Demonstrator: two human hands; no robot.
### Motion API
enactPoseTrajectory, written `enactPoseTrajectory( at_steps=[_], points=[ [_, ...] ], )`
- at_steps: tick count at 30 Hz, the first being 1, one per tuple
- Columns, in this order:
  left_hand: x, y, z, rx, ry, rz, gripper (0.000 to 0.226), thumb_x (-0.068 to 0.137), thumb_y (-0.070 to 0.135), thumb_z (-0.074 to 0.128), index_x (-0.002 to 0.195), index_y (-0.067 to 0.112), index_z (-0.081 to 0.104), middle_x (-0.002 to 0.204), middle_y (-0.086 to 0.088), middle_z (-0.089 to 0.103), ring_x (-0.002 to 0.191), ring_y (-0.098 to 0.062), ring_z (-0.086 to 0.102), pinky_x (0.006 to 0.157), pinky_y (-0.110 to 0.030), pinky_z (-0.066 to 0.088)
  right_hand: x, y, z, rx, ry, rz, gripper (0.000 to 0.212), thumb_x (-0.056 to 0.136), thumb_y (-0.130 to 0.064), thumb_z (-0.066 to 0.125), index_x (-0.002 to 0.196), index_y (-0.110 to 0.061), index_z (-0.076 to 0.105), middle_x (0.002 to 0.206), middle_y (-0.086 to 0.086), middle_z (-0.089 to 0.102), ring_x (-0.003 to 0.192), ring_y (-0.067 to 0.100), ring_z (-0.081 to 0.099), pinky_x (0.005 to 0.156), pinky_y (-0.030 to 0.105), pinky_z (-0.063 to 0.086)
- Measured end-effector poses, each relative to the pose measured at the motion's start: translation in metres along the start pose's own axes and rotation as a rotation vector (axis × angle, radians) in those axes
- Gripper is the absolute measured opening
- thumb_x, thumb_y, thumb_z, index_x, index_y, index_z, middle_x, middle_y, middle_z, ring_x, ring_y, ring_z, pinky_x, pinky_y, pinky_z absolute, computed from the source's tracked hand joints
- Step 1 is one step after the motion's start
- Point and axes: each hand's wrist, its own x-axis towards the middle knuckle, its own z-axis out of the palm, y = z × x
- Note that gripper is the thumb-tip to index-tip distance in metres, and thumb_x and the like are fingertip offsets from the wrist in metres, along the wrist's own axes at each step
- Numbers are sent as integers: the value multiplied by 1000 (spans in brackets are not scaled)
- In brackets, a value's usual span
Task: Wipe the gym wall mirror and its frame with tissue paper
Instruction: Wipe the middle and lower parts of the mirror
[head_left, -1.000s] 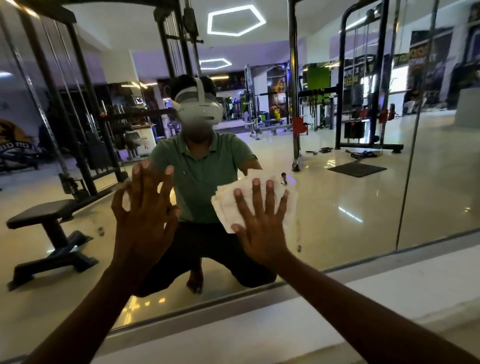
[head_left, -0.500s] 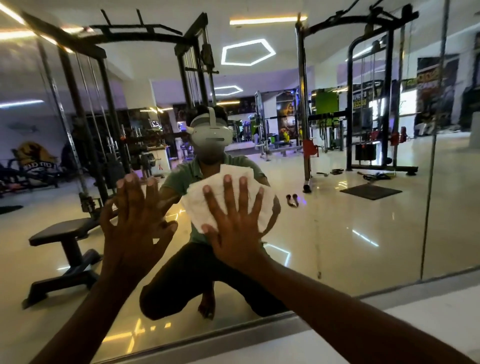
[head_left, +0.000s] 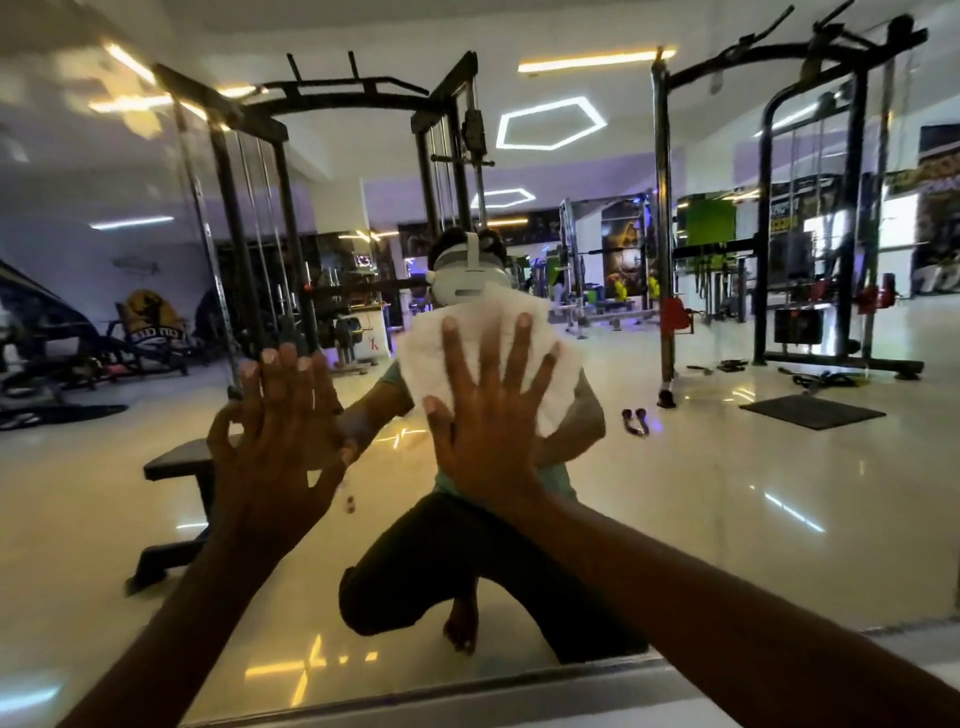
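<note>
Two bare hands press on one wall mirror (head_left: 727, 493) reflecting a gym. At left, the left hand (head_left: 275, 441) lies flat on the glass, fingers straight and close together, holding nothing. Just right of it, the right hand (head_left: 488, 421), fingers straight and spread apart, presses one wad of white tissue paper (head_left: 483, 338) against the glass. One pale frame (head_left: 467, 699) strip runs below.
</note>
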Motion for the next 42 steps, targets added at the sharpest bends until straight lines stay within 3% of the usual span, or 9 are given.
enactPoseTrajectory(
  at_steps=[6,12,16,19,22,26,32,36,42],
  points=[
    [8,-15,-5,31,-33,3,92,98,66,26,164,3,9,171,-23,-4,158,-42,1,122,-65,13,17,30,-8,-12,-81,-533,74,105,-59,40,167,-26,19,175,14,3,161,40,-5,123,72,-3],
    [9,-18,0,98,-32,22,93,97,64,30,163,0,11,170,-27,-3,158,-45,0,124,-62,7,29,144,-46,-151,-47,-374,80,100,-63,39,167,-22,19,174,17,4,160,44,-1,121,75,4],
    [10,-17,0,57,-15,17,93,96,64,31,164,3,10,170,-25,-4,158,-43,-1,124,-61,8,55,52,-25,-98,34,-208,82,101,-65,35,167,-20,16,174,20,0,159,48,-6,121,75,-2],
    [9,-27,-1,-3,-19,35,94,95,66,32,165,10,5,172,-19,-5,159,-38,1,121,-61,14,83,-30,-7,-53,44,-403,80,102,-63,39,167,-20,22,173,20,8,159,48,-1,121,75,0],
    [7,-40,-11,-8,6,-10,93,95,64,32,164,6,8,172,-20,-1,159,-39,6,119,-63,19,103,-44,-5,-66,24,-677,76,103,-61,41,166,-22,26,173,19,14,159,47,6,122,73,2],
    [29,-40,-31,24,26,-25,87,102,65,19,163,3,15,169,-26,10,156,-46,13,117,-69,25,115,35,-30,-150,-65,-939,69,107,-58,33,167,-26,22,174,15,10,160,42,3,124,70,5],
    [47,-60,-16,83,-48,-112,96,98,73,13,164,3,6,170,-25,-2,158,-42,3,118,-66,19,127,154,-85,-264,-176,-868,72,105,-58,32,168,-26,16,175,14,1,160,42,-3,123,73,3],
    [47,-63,-9,58,-2,-115,100,95,77,8,164,5,2,171,-22,-5,159,-39,-1,120,-59,15,153,76,-61,-265,-86,-861,73,106,-64,22,168,-26,15,175,17,1,160,45,-4,120,75,4],
    [42,-79,-8,134,-10,-35,98,99,72,18,162,-3,12,169,-27,9,157,-42,12,118,-62,24,187,-70,-30,-219,-12,-965,77,100,-65,36,167,-27,23,173,18,13,159,46,8,121,73,7]
  ],
)
